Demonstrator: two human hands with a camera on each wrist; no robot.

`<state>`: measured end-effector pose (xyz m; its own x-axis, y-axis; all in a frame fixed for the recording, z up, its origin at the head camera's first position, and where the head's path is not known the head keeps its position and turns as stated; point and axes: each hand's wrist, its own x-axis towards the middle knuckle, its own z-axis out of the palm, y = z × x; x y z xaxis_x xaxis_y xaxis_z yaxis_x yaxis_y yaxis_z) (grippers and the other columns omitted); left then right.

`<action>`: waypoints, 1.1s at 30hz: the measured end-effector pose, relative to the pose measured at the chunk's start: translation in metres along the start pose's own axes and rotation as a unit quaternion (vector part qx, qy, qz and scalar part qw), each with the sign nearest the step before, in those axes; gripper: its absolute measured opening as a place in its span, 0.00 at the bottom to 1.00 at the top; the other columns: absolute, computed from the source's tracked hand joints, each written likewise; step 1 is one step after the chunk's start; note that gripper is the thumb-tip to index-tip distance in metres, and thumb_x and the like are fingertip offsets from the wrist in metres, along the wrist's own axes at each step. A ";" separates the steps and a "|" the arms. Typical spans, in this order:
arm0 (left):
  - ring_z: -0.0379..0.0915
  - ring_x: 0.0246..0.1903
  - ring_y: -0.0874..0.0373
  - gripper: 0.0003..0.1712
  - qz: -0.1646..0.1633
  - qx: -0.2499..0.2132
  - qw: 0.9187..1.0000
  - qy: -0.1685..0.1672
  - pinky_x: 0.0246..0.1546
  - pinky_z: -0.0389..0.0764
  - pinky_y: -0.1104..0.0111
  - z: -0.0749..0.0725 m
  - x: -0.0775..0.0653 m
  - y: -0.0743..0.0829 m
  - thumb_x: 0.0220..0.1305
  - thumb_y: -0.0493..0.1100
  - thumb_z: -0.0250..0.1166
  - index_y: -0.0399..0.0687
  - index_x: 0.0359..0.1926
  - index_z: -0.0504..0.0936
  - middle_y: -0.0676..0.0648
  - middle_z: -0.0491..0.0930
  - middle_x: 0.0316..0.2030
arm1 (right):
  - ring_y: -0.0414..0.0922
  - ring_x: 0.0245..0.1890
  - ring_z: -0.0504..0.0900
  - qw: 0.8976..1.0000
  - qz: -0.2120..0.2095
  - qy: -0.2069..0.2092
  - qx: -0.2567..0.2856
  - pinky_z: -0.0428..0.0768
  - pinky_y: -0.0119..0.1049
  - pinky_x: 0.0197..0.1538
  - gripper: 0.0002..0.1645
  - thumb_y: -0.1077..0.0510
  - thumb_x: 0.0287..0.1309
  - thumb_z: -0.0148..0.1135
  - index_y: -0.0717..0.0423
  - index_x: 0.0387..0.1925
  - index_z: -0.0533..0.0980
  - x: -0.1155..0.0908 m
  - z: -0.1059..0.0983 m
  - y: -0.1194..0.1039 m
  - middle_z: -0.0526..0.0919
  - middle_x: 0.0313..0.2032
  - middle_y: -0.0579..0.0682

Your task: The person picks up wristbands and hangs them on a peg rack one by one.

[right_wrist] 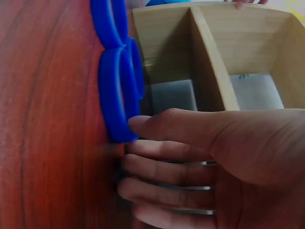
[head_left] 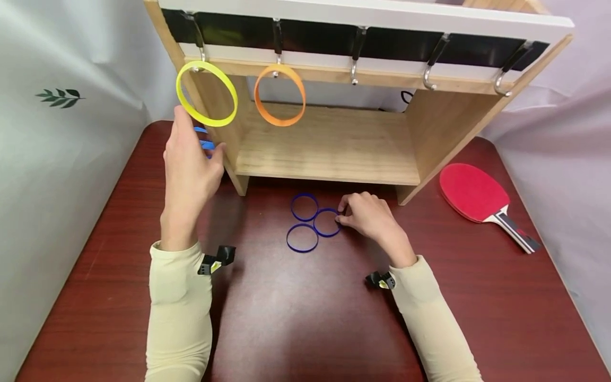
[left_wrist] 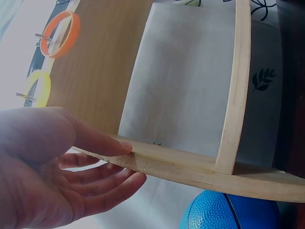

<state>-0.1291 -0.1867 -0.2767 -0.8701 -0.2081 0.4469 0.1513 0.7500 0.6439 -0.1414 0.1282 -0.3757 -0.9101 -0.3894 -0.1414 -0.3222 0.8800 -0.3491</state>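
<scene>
Three dark blue wristbands lie on the table in a cluster, touching one another. At the rightmost blue wristband [head_left: 326, 235], my right hand [head_left: 369, 215] pinches the rim between thumb and forefinger; the right wrist view shows the thumb tip on this band [right_wrist: 112, 95]. The left hand [head_left: 188, 164] is at the left side panel of a wooden shelf [head_left: 329, 143]. Its thumb touches the panel's edge [left_wrist: 167, 164], with the other fingers fairly straight along the outside. A yellow wristband [head_left: 229, 119] and an orange wristband [head_left: 280, 123] hang from the two leftmost hooks.
More metal hooks, one of them the middle hook [head_left: 354, 71], run along the shelf's top rail. A red table tennis paddle [head_left: 474, 193] lies right of the shelf. Beyond the left panel sits a blue textured ball [left_wrist: 209, 212]. Pale curtains [head_left: 71, 48] surround the table [head_left: 305, 318].
</scene>
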 end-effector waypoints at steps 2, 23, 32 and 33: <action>0.76 0.45 0.50 0.29 0.000 0.001 1.000 0.002 0.47 0.73 0.52 -0.001 0.000 0.000 0.59 0.34 0.65 0.37 0.59 0.64 0.40 0.73 0.44 | 0.42 0.33 0.80 1.000 -0.009 -0.001 0.008 0.78 0.44 0.35 0.07 0.51 0.55 0.71 0.47 0.35 0.84 0.002 0.001 0.001 0.81 0.25 0.38; 0.75 0.45 0.50 0.28 0.002 0.004 1.000 0.006 0.46 0.73 0.53 -0.001 0.001 0.002 0.59 0.35 0.63 0.38 0.58 0.64 0.40 0.73 0.45 | 0.36 0.30 0.81 0.990 -0.122 0.055 0.037 0.77 0.40 0.33 0.10 0.55 0.53 0.73 0.47 0.39 0.85 -0.018 -0.038 -0.002 0.83 0.28 0.37; 0.75 0.45 0.49 0.28 0.004 0.000 1.000 0.005 0.45 0.73 0.52 0.001 0.000 0.000 0.59 0.34 0.64 0.37 0.59 0.64 0.39 0.73 0.44 | 0.36 0.29 0.80 0.994 -0.100 0.033 0.029 0.76 0.40 0.33 0.11 0.57 0.52 0.74 0.50 0.38 0.84 -0.019 -0.034 -0.001 0.83 0.27 0.39; 0.75 0.45 0.49 0.28 0.005 0.000 1.000 0.005 0.45 0.73 0.52 0.001 0.000 0.000 0.59 0.34 0.64 0.37 0.59 0.64 0.39 0.73 0.44 | 0.36 0.29 0.80 0.994 -0.099 0.033 0.029 0.76 0.40 0.32 0.10 0.57 0.51 0.75 0.50 0.38 0.85 -0.019 -0.034 -0.001 0.83 0.27 0.39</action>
<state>-0.1294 -0.1863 -0.2777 -0.8639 -0.2073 0.4590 0.1597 0.7516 0.6400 -0.1323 0.1444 -0.3414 -0.8461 -0.5330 -0.0049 -0.4829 0.7704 -0.4163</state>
